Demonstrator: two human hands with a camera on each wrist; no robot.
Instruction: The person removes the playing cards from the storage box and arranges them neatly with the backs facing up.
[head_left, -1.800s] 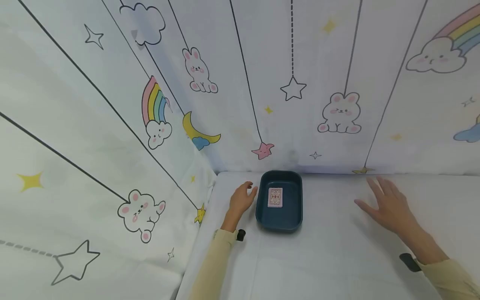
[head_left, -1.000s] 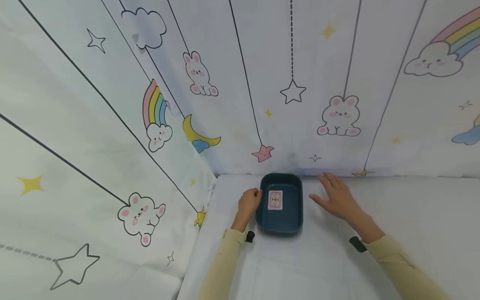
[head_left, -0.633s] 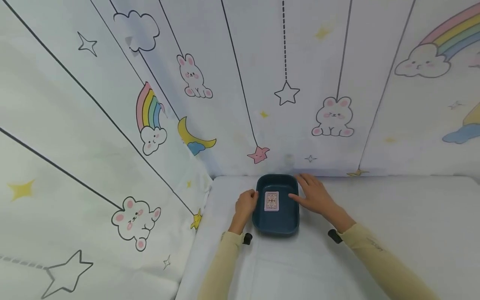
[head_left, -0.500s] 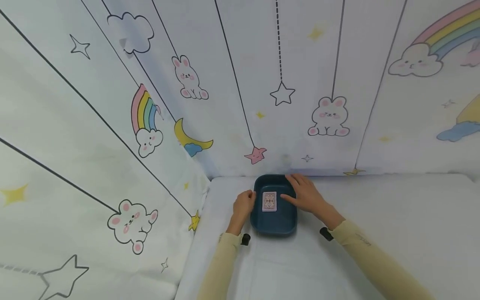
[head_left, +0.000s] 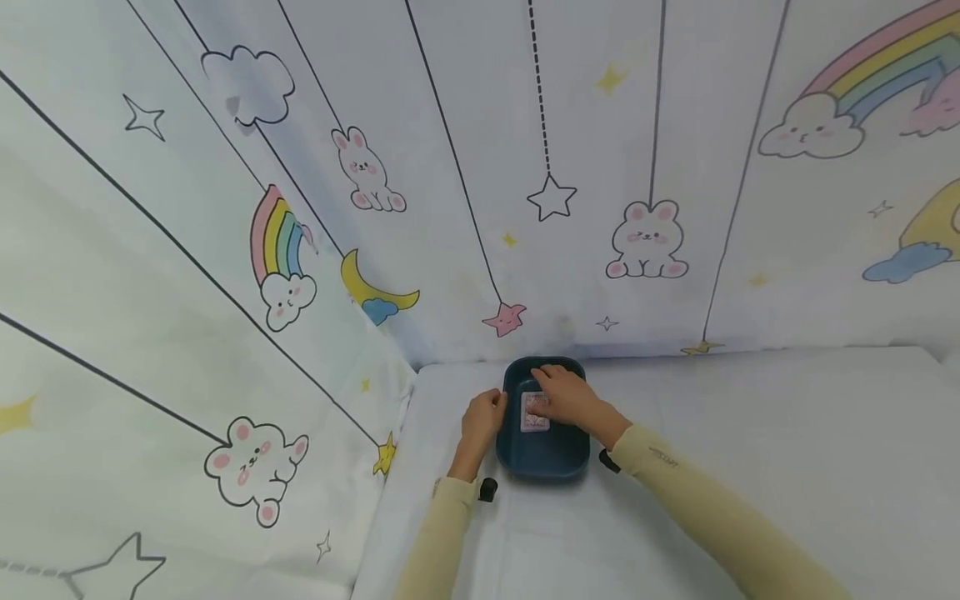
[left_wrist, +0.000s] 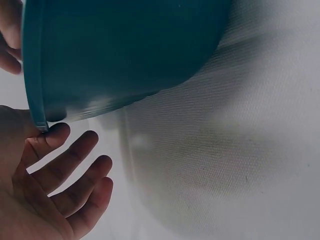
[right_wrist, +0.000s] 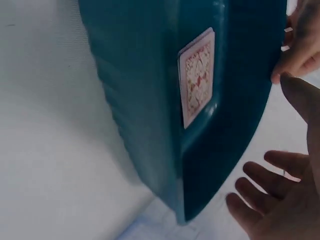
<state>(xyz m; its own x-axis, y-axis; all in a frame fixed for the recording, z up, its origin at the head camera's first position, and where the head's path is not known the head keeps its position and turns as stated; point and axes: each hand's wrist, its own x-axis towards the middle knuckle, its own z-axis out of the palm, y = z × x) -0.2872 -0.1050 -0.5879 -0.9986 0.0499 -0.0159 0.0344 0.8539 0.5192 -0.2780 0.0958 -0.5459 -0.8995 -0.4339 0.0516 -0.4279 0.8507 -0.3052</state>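
Note:
A small deck of playing cards [head_left: 533,414], patterned back up, lies in a deep teal tray [head_left: 543,460]. My left hand [head_left: 482,419] pinches the tray's left rim between thumb and forefinger; the other fingers of that hand [left_wrist: 65,180] stay loosely spread below the rim in the left wrist view. Over the tray reaches my right hand [head_left: 568,398], fingers extended and thumb overlapping the cards in the head view. From the right wrist, the deck [right_wrist: 197,77] shows as several stacked cards, with the fingers of the right hand [right_wrist: 280,195] spread apart and holding nothing.
A white cloth covers the table [head_left: 712,450]. Close behind the tray rises a white backdrop [head_left: 450,167] printed with rabbits, stars and rainbows, and another printed sheet [head_left: 150,333] stands along the left side.
My right hand has come from the far right, leftward over the tray and the cards. My left hand has moved onto the tray's left rim and grips it. The head view has shifted slightly.

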